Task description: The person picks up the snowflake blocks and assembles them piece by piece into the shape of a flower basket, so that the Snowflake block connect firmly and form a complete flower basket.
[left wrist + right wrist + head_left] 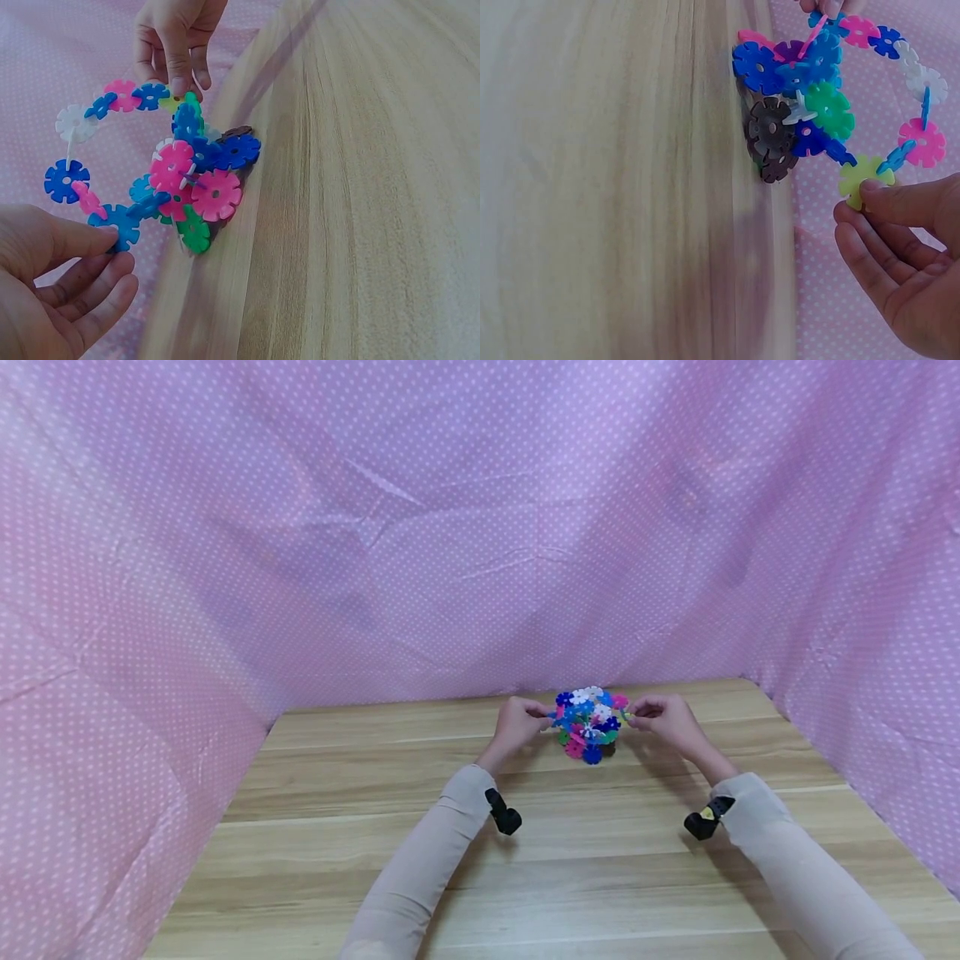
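A structure of interlocking snowflake discs in blue, pink, white, green and other colours stands near the table's far edge, between both hands. Part of it forms an open ring. My left hand pinches a blue disc at its left side, thumb against fingers. On the opposite side, a yellow disc sits between the thumb and fingers of my right hand. Brown discs and a green disc show low on the structure. Whether its lowest discs touch the table is hard to tell.
The wood-grain table reaches back to a pink, white-dotted cloth, which hangs at the back and both sides. A black wrist camera is worn on the left sleeve, another camera on the right.
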Motion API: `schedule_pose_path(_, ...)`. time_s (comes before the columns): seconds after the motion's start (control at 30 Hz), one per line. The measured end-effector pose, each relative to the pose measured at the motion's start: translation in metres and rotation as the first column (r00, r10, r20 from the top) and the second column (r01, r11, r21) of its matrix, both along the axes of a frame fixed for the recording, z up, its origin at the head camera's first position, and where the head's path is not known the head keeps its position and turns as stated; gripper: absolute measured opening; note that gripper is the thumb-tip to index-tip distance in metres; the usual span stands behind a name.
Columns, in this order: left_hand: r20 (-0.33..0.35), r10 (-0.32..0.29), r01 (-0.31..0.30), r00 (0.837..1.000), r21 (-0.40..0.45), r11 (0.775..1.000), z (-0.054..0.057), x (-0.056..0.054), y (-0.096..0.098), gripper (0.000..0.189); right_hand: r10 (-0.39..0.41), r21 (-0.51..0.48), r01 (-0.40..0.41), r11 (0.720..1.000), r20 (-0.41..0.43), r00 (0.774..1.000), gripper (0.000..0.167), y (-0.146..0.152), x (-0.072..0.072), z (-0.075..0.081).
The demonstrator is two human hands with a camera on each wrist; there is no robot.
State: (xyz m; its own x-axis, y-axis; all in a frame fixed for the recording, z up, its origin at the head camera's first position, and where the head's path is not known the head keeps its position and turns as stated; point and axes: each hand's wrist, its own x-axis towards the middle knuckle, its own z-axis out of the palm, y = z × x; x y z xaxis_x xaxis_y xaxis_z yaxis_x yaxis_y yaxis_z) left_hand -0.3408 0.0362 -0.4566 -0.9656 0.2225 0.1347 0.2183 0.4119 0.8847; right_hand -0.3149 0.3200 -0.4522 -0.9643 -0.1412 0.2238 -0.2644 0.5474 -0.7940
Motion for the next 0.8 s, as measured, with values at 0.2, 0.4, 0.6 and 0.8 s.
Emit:
schedule_pose_path(0.2, -0.009, -0.028, 0.028, 1.0, 0.01, 1.0, -0.0001, 0.0, -0.0021, 0.015, -0.006, 0.021, 0.007, 1.0, -0.027, 1.0, 0.017, -0.0026, -0.0001, 0.0011)
schedule_pose_path(0.4, -0.01, -0.027, 0.027, 1.0, 0.007, 1.0, -0.0014, -0.0024, -0.0023, 0.013, -0.006, 0.011, 0.006, 1.0, -0.037, 0.999, 0.015, -0.0044, -0.0002, -0.0001)
schedule_pose_path(0.6, -0.01, -0.041, 0.041, 0.999, 0.014, 0.999, -0.0018, -0.0045, -0.0034, 0.012, 0.0, 0.005, 0.0, 1.0, -0.026, 1.0, 0.015, -0.0052, 0.0004, -0.0002)
schedule_pose_path(0.8, 0.007, -0.086, 0.085, 0.996, 0.033, 0.996, 0.0009, -0.0053, -0.0055, 0.013, -0.01, 0.004, 0.01, 1.0, -0.026, 1.0, 0.015, -0.0057, 0.0016, 0.002)
